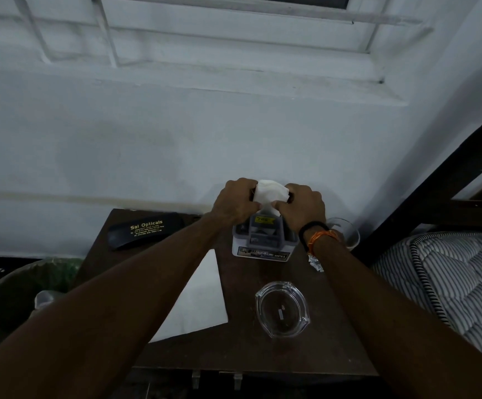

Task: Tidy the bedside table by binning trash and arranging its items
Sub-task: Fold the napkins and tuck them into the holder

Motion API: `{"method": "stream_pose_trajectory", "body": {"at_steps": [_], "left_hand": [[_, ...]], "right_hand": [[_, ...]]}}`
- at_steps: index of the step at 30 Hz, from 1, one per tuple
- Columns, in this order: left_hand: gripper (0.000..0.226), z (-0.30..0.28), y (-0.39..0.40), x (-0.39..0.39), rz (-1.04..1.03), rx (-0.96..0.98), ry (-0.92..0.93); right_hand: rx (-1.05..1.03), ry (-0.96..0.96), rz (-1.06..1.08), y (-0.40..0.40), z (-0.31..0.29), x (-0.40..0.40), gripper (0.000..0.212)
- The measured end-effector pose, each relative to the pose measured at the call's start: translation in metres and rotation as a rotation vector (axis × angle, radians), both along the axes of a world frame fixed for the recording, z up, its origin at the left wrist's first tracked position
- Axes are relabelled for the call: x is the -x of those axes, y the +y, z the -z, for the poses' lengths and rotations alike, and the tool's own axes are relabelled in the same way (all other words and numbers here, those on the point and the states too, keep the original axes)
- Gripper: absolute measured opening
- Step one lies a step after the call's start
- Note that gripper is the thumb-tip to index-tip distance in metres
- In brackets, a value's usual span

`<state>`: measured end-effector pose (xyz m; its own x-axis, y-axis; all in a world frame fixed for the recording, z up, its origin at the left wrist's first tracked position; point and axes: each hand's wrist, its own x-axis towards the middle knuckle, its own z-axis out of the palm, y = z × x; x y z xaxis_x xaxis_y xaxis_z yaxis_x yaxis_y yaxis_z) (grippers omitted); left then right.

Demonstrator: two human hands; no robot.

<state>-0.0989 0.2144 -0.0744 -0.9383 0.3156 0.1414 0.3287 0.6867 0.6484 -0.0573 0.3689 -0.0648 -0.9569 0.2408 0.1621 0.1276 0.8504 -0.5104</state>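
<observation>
A white tissue (271,192) sticks up from a small grey-and-white box (262,240) at the back of the dark wooden bedside table (242,352). My left hand (235,204) and my right hand (303,207) both pinch the tissue from either side, just above the box. A black spectacle case (140,234) with gold lettering lies at the table's back left. A clear glass ashtray (282,309) sits near the front right. A white sheet of paper (196,300) lies under my left forearm. A small crumpled foil scrap (316,263) lies beside my right wrist.
A bin with a green liner (18,295) stands on the floor left of the table. A clear drinking glass (347,233) stands at the table's back right corner. A striped mattress (447,277) and dark bed frame (435,180) border the right side. A white wall is behind.
</observation>
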Motion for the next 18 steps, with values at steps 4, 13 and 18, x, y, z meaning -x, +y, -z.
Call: {"method": "stream_pose_trajectory", "body": {"at_steps": [4, 13, 18], "left_hand": [[0.045, -0.001, 0.000, -0.001, -0.001, -0.008, -0.021], [0.038, -0.003, -0.046, -0.040, -0.138, -0.216, -0.148], [0.020, 0.018, -0.105, -0.097, -0.224, -0.127, -0.326]], "right_hand": [[0.008, -0.011, 0.008, -0.001, 0.001, 0.001, 0.029], [0.136, 0.246, 0.105, -0.035, -0.019, -0.064, 0.024], [0.282, -0.033, -0.075, -0.070, 0.021, -0.126, 0.007]]}}
